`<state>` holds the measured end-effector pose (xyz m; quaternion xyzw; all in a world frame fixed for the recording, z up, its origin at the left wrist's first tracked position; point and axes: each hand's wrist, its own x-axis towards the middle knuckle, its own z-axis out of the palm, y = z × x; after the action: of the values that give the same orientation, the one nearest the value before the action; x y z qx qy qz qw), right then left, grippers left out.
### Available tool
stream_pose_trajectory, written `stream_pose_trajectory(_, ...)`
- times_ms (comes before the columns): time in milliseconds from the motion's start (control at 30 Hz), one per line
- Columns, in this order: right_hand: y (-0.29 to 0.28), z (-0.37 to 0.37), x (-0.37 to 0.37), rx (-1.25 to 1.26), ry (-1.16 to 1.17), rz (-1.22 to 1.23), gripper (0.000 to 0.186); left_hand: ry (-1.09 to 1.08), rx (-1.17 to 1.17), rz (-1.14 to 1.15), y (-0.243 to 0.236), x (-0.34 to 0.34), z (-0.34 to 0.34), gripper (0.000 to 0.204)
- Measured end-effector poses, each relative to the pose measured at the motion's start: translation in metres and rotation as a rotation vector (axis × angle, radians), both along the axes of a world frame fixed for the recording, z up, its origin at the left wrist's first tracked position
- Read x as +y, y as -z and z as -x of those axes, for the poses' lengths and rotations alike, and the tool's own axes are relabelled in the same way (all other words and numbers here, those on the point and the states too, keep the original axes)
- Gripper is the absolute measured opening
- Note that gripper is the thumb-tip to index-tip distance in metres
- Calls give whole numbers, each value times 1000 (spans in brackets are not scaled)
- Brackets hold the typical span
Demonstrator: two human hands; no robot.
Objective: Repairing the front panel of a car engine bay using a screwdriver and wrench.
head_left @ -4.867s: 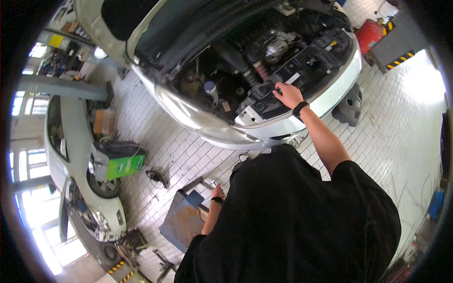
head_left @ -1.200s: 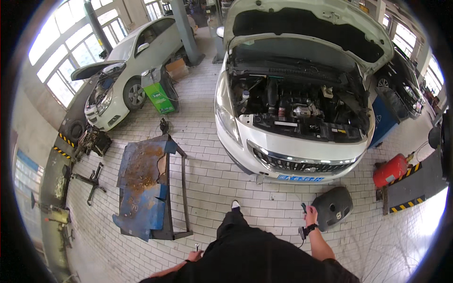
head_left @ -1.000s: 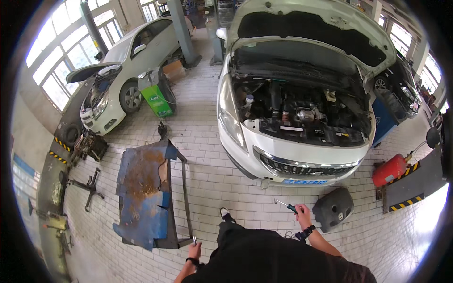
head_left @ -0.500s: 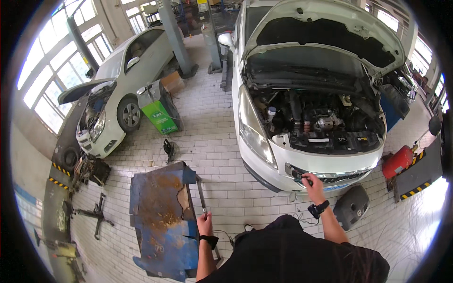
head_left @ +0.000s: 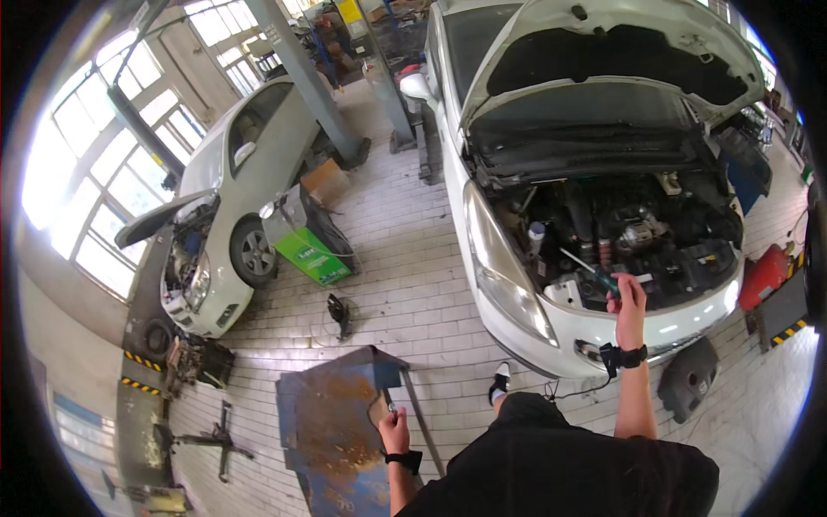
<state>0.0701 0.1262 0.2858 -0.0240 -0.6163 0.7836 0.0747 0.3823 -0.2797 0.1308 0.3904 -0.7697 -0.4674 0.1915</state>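
In my right hand [head_left: 630, 297], raised over the front edge of the white car [head_left: 603, 332], is a screwdriver [head_left: 606, 281] with a dark green handle. Its pale shaft points up and left over the open engine bay [head_left: 637, 228]. Low beside the rusty blue work table [head_left: 332, 396], my left hand [head_left: 395, 432] is closed around a small object [head_left: 392, 407] with a shiny metal end. Most of that object is hidden by my fingers. A black band circles each wrist.
The raised hood [head_left: 612, 73] stands above the engine bay. A dark plastic cover [head_left: 689, 379] leans by the bumper at right, near a red cylinder [head_left: 765, 276]. To the left are a green and grey machine [head_left: 310, 246] and a second car [head_left: 215, 284] with its hood up.
My right hand has moved up and right with the screwdriver, from the front grille to the engine bay edge. The view has shifted, and one of my shoes now shows near the bumper.
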Motion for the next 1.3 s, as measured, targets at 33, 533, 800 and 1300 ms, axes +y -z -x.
stream_pose_trajectory(33,-1,17,-10,16,-7,16,23,0,-9,20,-5,-16,9,42)
stream_pose_trajectory(533,-40,184,-145,162,-13,155,20,79,86,124,-101,-165,217,44)
stream_pose_trajectory(800,-35,199,-175,108,163,-35,22,273,102,47,-71,-243,355,44)
stream_pose_trajectory(1300,-40,198,-321,-23,626,-112,19,887,171,41,-107,-382,631,25)
